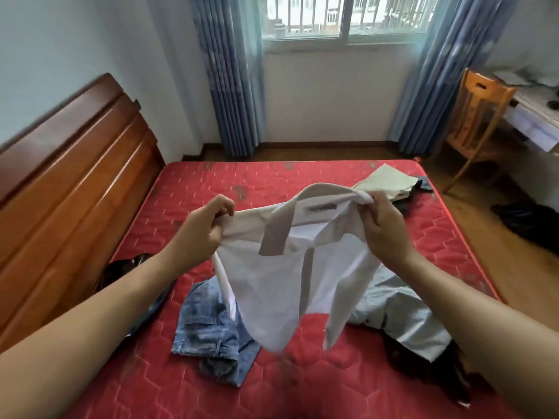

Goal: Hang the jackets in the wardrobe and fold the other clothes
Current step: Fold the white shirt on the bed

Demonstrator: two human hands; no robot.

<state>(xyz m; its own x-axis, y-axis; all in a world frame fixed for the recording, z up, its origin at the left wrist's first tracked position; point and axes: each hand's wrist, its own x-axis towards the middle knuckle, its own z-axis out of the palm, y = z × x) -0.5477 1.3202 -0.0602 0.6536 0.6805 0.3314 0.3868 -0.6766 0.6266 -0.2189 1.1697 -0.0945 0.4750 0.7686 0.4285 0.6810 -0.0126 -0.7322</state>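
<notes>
Raised left hand (205, 226) and right hand (384, 226) pinch a white, grey-collared shirt (272, 285).

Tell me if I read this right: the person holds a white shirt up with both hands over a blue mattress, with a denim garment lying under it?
Not quite. The head view shows the mattress is red, not blue. The rest stands: the left hand and right hand hold the white shirt up, the denim garment lying under it.
</notes>
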